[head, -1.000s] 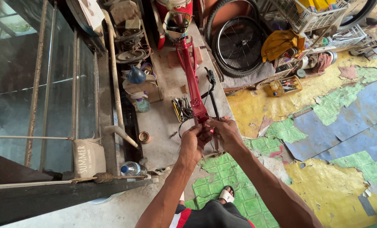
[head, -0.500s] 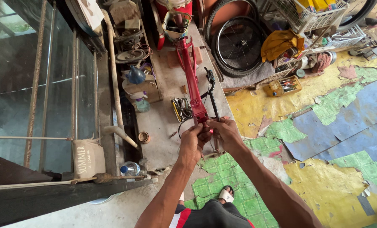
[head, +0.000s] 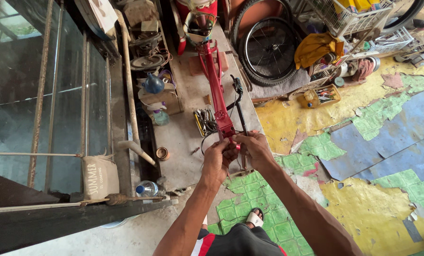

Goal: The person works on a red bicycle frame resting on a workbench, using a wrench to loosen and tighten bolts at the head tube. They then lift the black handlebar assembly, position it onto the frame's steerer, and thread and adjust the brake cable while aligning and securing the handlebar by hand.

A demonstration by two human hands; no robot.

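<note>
— Where are the hands right now?

— Both are on the near end of the red bicycle frame (head: 215,90). The left hand (head: 218,159) is curled shut around the frame's lower end from the left side, and the right hand (head: 253,146) closes on the same end from the right, fingers folded in. The two hands nearly touch each other.

— Which way does the frame run?

— Its long axis points straight away from the person, from the hands up toward the red-and-white part at the far end of the concrete strip (head: 183,137). So the frame lies ahead of both hands, and neither arm is clearly nearer (the left wrist sits a touch lower in view).

— What is beside it?

— A black handlebar stem (head: 238,102) with a brake lever runs alongside the frame on its right, just beside the right hand. A bundle of wrenches (head: 204,121) lies on the concrete to the frame's left, near the left hand. Further off, a bicycle wheel (head: 269,46) leans by a yellow cloth (head: 316,47), and a plastic bottle (head: 149,188) lies by the glass cabinet (head: 41,95).

— Can you see exactly what the fingers pinch?

— No, the hands cover that spot.
</note>
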